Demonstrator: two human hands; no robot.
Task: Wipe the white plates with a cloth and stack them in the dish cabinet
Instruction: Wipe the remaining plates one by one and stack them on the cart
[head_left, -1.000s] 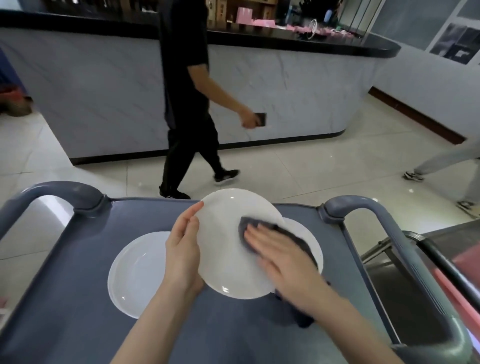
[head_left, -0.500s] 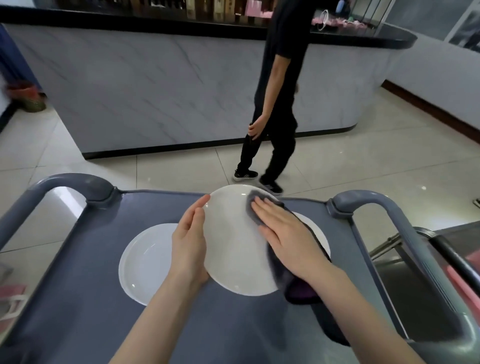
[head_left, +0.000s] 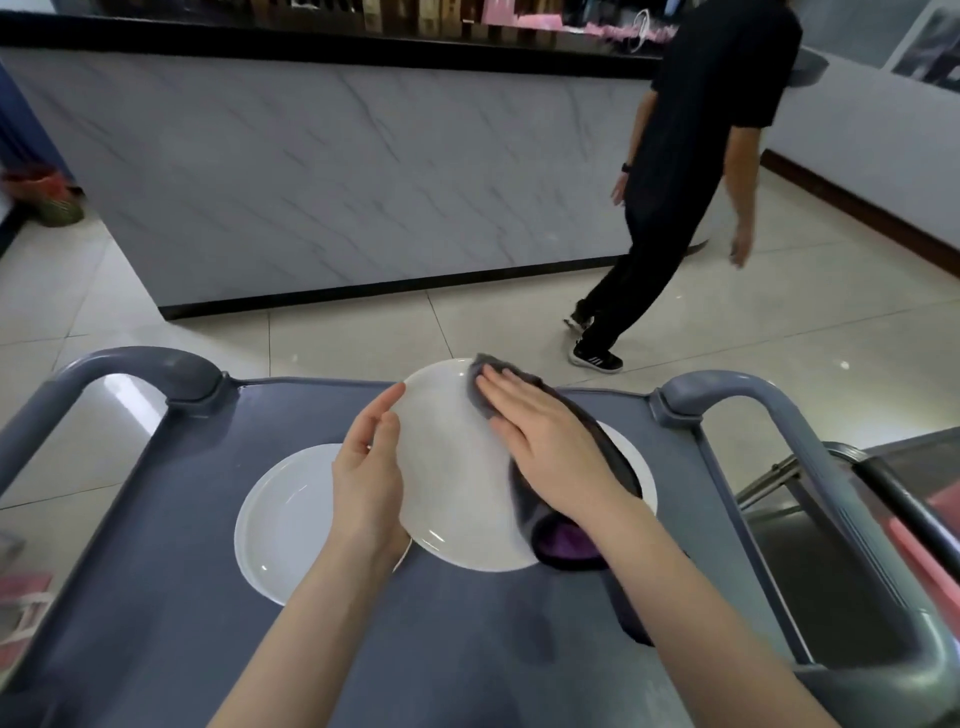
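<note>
1. My left hand (head_left: 366, 478) grips the plate (head_left: 452, 467) by its left rim. The thumb lies along the edge on the upper face, and the other fingers curl out of sight beneath it.
2. The plate is held above the cart (head_left: 467, 649), near the cart's far side, with its face towards me.
3. My right hand (head_left: 550, 447) lies flat on the cloth (head_left: 618, 460). Its fingers are straight and close together, pressing the cloth onto the upper right part of the plate.
4. My right fingertips (head_left: 488, 387) sit just short of the plate's far rim, and a grey corner of the cloth pokes out past them.
5. The rest of the cloth runs under my palm, folds at the plate's right edge with a purple inside showing, and hangs down beside my forearm.
6. A left plate (head_left: 280, 519) lies flat on the cart, partly hidden behind my left hand and the held plate.
7. A right plate (head_left: 631, 462) shows only as a white arc beyond the cloth.
8. Past the cart, a person (head_left: 691, 171) in black stands on the tiled floor by a marbled counter (head_left: 337, 166).
</note>
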